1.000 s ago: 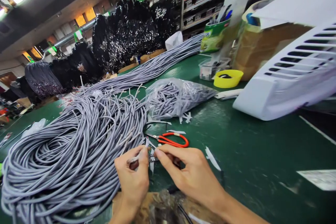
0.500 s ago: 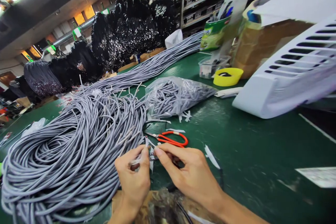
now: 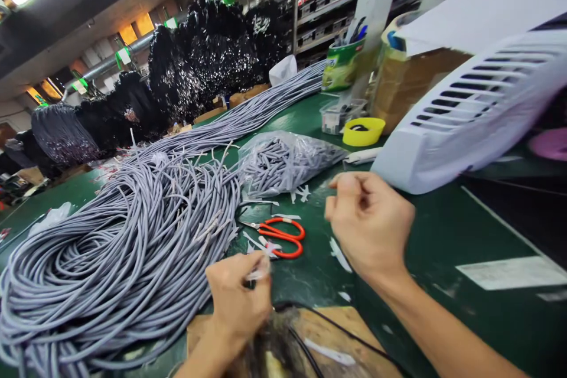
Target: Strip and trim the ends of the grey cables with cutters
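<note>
My left hand (image 3: 239, 292) is closed in a pinch, with a bit of whitish, clear material showing between thumb and fingers; its exact kind is unclear. Off to the right, my right hand (image 3: 372, 221) is raised over the table with its fingers curled in, slightly blurred. Whatever it may hold is hidden. Red-handled scissors (image 3: 283, 236) lie on the table just beyond my left hand, with white scraps around them. A large coil of grey cables (image 3: 110, 266) spreads to the left of my left hand.
A clear bag of short grey cable pieces (image 3: 287, 162) lies behind the scissors. A white slotted fan-like housing (image 3: 407, 159) stands at right, near a yellow tape ring (image 3: 363, 132) and a green can of pens (image 3: 343, 65). A brown board (image 3: 336, 331) with black cords lies in front.
My hands were close together, fingertips almost touching. Now my right hand has gone up and to the right, while the left stays low near the scissors. The view has turned slightly right.
</note>
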Demonstrator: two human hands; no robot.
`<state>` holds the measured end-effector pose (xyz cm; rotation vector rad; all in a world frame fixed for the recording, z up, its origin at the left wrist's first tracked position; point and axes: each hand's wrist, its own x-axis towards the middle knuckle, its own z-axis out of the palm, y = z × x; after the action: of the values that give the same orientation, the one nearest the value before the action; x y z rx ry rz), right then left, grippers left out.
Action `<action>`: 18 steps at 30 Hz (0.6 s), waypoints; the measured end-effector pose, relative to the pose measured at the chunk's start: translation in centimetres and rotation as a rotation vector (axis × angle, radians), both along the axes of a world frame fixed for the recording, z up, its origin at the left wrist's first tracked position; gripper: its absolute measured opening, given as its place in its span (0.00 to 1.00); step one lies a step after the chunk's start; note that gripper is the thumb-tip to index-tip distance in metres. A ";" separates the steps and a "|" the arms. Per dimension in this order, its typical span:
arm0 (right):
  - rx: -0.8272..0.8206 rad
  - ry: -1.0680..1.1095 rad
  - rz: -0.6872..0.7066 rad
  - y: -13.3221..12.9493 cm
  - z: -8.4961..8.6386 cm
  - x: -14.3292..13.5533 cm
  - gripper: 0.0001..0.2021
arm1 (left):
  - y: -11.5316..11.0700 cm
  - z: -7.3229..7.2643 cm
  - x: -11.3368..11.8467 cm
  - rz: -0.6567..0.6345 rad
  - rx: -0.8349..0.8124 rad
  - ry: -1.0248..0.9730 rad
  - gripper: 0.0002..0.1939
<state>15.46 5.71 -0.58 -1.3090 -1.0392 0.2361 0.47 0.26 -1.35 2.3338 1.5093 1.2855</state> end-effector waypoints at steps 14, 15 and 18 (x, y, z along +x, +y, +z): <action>-0.431 -0.339 1.198 1.1 3.1 -1.7 0.13 | 0.8 1.3 -2.1 -0.116 -0.002 0.034 0.13; -0.455 -0.225 1.269 1.2 3.1 -1.8 0.14 | 0.9 1.4 -2.0 -0.082 -0.023 -0.053 0.13; -0.359 -0.085 1.197 0.4 2.9 -2.0 0.17 | 1.1 1.2 -1.5 0.100 -0.082 -0.341 0.13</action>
<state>13.42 6.06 2.32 -0.8430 -1.8173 1.3146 -1.05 1.33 -0.10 1.8909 1.5451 1.5192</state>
